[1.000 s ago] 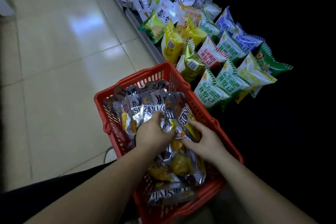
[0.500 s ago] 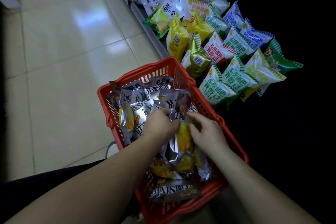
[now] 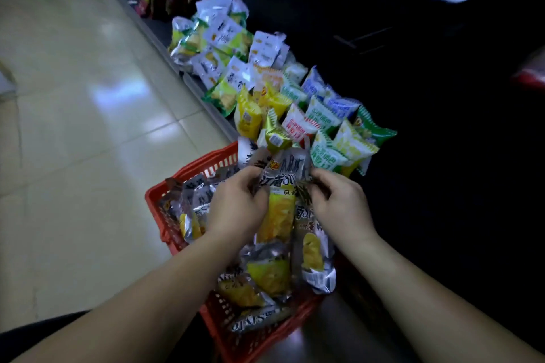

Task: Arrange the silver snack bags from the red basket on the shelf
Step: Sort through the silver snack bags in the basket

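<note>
Holding a bunch of silver snack bags (image 3: 283, 183) just above the red basket (image 3: 165, 215), pinching their tops in curled fingers of left hand (image 3: 236, 203) and right hand (image 3: 339, 200). Likely needing next: carrying them onto the shelf (image 3: 188, 79) beside the striped packets (image 3: 327, 153).

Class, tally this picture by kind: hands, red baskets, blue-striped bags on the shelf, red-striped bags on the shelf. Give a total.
Hands: 2 (left hand, right hand, both holding silver snack bags)
Red basket: 1
Blue-striped bags: 2
Red-striped bag: 1
Total: 6
</note>
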Demonstrator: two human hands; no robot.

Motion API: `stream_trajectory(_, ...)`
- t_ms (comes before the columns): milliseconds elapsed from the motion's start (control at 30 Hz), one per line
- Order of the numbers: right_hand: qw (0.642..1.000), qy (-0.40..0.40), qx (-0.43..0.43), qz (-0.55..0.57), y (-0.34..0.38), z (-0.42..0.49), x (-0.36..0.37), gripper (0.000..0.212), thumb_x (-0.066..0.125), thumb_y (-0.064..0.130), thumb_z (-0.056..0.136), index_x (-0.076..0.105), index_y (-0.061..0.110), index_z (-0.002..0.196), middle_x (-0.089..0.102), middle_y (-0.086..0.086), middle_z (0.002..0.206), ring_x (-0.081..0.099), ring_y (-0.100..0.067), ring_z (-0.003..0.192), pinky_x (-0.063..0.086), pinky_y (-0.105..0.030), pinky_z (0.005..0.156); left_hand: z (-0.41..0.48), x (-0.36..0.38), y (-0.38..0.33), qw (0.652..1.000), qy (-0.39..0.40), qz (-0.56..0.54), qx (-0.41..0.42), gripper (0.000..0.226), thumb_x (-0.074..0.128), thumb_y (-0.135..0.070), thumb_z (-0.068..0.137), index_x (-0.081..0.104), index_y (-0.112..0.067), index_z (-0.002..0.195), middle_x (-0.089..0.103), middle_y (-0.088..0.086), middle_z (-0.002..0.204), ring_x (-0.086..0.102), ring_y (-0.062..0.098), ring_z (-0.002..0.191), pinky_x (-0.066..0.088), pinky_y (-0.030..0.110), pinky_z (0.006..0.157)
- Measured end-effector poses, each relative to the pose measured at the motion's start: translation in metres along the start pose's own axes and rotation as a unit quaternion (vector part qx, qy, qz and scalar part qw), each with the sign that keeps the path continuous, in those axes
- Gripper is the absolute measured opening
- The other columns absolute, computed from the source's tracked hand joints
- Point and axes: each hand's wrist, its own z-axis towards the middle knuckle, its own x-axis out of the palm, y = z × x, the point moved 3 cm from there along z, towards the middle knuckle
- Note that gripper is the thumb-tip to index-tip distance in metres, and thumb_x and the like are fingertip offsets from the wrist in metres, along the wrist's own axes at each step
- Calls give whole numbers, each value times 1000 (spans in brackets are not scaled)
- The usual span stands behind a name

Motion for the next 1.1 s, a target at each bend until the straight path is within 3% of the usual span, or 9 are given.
stream_trajectory(167, 992, -78, -3, -96, -14, -31, -107, 20, 66, 5, 90, 75, 14, 105, 70, -1, 95, 67, -27, 88, 57, -42, 74, -23, 47, -74, 993, 58, -76, 64, 18, 72, -31, 87, 67, -34, 104, 71, -10, 82, 66, 17, 71, 56, 38, 66)
stream_trajectory(333, 961, -68, 136, -229, -78, -87, -181, 23, 63, 16, 92, 75, 26, 109, 70, 6, 107, 65, -22, 103, 55, -36, 79, -69, 154, -121, 979, 177, -92, 47, 15, 74, -29, 80, 60, -27, 80, 65, -8, 70, 64, 17, 67, 58, 38, 74)
stream_trajectory(400, 947, -47, 194, -251, -108, -99, -188, 24, 60, 20, 95, 73, 30, 112, 69, 9, 111, 63, -20, 106, 53, -34, 78, -80, 191, -125, 977, 199, -76, 34, 29, 75, -21, 83, 50, -31, 71, 61, -13, 70, 63, 18, 74, 53, 30, 74)
stream_trajectory(567, 914, -73, 273, -292, -163, -85, -197, 21, 54, 17, 97, 67, 29, 108, 69, 1, 97, 66, -28, 92, 44, -32, 62, -64, 256, -139, 977, 201, -71, -2, 26, 76, -26, 83, 51, -34, 81, 68, -7, 86, 69, 23, 85, 58, 35, 80)
stream_trajectory(667, 935, -98, 272, -203, -184, -66, -188, 22, 61, 25, 97, 62, 30, 119, 70, 1, 106, 66, -27, 97, 52, -36, 70, -48, 280, -145, 960, 214, -179, -28, 34, 86, -22, 80, 60, -25, 103, 67, -6, 99, 68, 18, 101, 56, 34, 91)
stream_trajectory(733, 951, -59, 276, -130, -192, -62, -178, 37, 64, 28, 95, 58, 36, 131, 70, 2, 118, 67, -26, 107, 56, -39, 83, -46, 287, -140, 941, 263, -209, -50, 52, 88, -19, 78, 60, -14, 122, 66, -1, 116, 64, 16, 110, 54, 30, 93)
stream_trajectory(833, 946, 0, 290, -143, -197, -71, -167, 33, 59, 29, 96, 61, 35, 128, 71, 1, 115, 67, -29, 104, 56, -38, 80, -51, 281, -113, 927, 330, -170, -50, 49, 83, -6, 81, 60, -14, 124, 69, 0, 118, 65, 12, 105, 53, 16, 83)
stream_trajectory(967, 945, 51, 272, -176, -179, -78, -138, 26, 59, 30, 95, 66, 31, 121, 71, 4, 112, 65, -26, 106, 56, -37, 81, -59, 243, -63, 928, 346, -130, -46, 50, 77, -2, 85, 60, -12, 131, 65, 4, 128, 63, 17, 114, 53, 29, 91)
stream_trajectory(1100, 951, 150, 218, -160, -129, -68, -80, 31, 58, 38, 96, 63, 34, 127, 69, 10, 103, 66, -19, 95, 54, -34, 75, -56, 182, -12, 955, 287, -72, -33, 37, 76, -3, 85, 67, -11, 121, 71, 5, 115, 69, 17, 104, 56, 34, 95)
